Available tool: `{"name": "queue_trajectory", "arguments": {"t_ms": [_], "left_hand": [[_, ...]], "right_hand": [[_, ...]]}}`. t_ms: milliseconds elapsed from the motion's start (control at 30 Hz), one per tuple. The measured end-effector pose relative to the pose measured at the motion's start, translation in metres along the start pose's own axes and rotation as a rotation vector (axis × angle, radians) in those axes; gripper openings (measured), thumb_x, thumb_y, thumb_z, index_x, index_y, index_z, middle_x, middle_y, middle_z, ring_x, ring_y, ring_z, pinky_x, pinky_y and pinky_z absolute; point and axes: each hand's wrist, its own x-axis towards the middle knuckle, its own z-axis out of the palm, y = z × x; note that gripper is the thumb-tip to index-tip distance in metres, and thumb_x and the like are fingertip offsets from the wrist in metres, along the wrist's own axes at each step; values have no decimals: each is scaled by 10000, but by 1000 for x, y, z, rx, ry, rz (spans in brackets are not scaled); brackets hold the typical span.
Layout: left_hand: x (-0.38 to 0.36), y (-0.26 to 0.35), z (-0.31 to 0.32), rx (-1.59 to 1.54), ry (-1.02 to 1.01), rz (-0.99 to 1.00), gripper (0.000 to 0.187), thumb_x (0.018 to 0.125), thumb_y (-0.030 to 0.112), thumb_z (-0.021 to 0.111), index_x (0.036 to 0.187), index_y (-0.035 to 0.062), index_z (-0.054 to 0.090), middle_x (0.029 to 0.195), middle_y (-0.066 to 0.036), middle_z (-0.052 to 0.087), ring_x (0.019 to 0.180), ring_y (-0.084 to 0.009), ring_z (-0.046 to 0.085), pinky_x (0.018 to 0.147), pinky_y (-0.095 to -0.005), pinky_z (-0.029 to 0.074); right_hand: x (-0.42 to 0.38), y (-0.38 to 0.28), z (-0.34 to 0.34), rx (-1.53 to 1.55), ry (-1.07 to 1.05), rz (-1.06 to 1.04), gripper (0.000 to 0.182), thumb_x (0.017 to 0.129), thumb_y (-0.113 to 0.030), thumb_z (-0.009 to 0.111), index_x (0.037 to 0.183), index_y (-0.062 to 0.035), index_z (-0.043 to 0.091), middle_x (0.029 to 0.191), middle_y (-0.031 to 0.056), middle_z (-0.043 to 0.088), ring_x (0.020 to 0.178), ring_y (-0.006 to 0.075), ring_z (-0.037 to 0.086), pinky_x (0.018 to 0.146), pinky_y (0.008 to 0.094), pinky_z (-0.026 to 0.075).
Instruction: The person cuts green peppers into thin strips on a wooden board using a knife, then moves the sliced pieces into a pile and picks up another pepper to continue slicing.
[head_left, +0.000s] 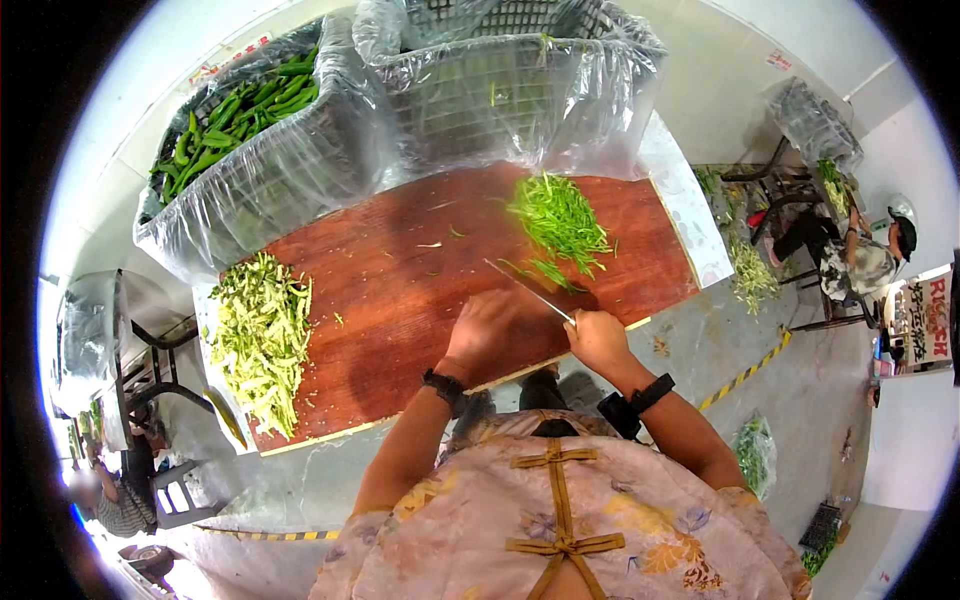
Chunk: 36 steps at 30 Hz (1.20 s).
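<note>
My right hand [598, 340] is wrapped round the handle of a knife [535, 294], whose blade points up and left over the reddish-brown board [400, 300]. Left of the knife, my left hand [483, 325] is over the board near its front edge, its fingers smeared by motion. Shredded green pieces [560, 222] lie in a heap beyond the blade, with a few strands beside the knife tip. A pile of pale green and whitish scraps [262, 340] covers the board's left end.
Plastic-lined crates stand behind the board; the left crate [330, 130] holds green peppers [240, 118]. A person [875, 255] sits at the far right, another person [125, 500] at the far left. A bag of greens [755, 455] lies on the floor.
</note>
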Motion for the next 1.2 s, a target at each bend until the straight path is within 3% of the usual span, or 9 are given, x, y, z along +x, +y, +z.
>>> {"name": "queue_trajectory", "arguments": {"t_ms": [100, 200, 333, 533, 633, 700, 800, 1200], "left_hand": [[0, 10, -16, 141, -49, -100, 255, 716, 107, 539, 962, 65, 592, 1045, -94, 570, 1011, -295, 531, 879, -412, 420], [-6, 3, -6, 99, -153, -177, 376, 714, 44, 535, 1089, 49, 570, 1101, -119, 552, 1022, -315, 507, 858, -451, 420], [-5, 0, 0, 76, -147, -196, 377, 712, 50, 537, 1089, 49, 562, 1098, -112, 550, 1032, -312, 502, 864, -452, 416], [3, -5, -5, 30, -205, -87, 267, 725, 64, 539, 985, 43, 599, 1094, -103, 558, 1051, -311, 499, 899, -450, 415], [4, -6, -3, 29, -107, -27, 248, 725, 70, 544, 963, 50, 614, 1076, -97, 572, 1060, -311, 498, 912, -453, 410], [5, -2, -2, 53, -99, -129, 255, 715, 110, 524, 946, 135, 629, 1017, -43, 594, 1010, -259, 526, 867, -409, 424], [6, -1, -8, -16, -127, -78, 265, 714, 108, 524, 951, 140, 637, 1034, -41, 597, 1012, -264, 526, 862, -402, 430], [-9, -13, 6, 22, -104, -50, 263, 714, 101, 515, 947, 83, 635, 1012, -72, 604, 971, -284, 545, 820, -402, 453]], "right_hand": [[1, -1, 4, -5, -22, 2, 218, 811, -223, 566, 750, -14, 584, 675, 198, 599, 667, 386, 591, 606, 485, 464], [4, -3, 6, -2, -20, 1, 219, 812, -221, 563, 745, -14, 582, 664, 199, 594, 661, 384, 589, 600, 486, 462], [7, -5, 6, -10, -31, -29, 217, 812, -221, 560, 749, -14, 580, 657, 197, 592, 654, 385, 587, 596, 487, 460], [10, -7, 8, -39, -25, -47, 213, 816, -225, 552, 757, -22, 577, 640, 193, 587, 642, 380, 585, 588, 485, 458], [12, -8, 9, -55, -29, -50, 210, 814, -225, 554, 750, -26, 571, 634, 191, 585, 641, 378, 585, 588, 485, 458], [16, -9, 11, -75, -35, -65, 203, 796, -225, 569, 747, -27, 565, 626, 185, 585, 621, 376, 585, 572, 480, 462], [16, -11, 11, -75, 28, -156, 198, 776, -225, 582, 750, -29, 564, 610, 181, 580, 596, 370, 585, 546, 473, 465], [23, -15, 11, -159, -64, -208, 159, 778, -190, 556, 739, -35, 557, 588, 182, 577, 579, 360, 597, 529, 460, 475]]}}
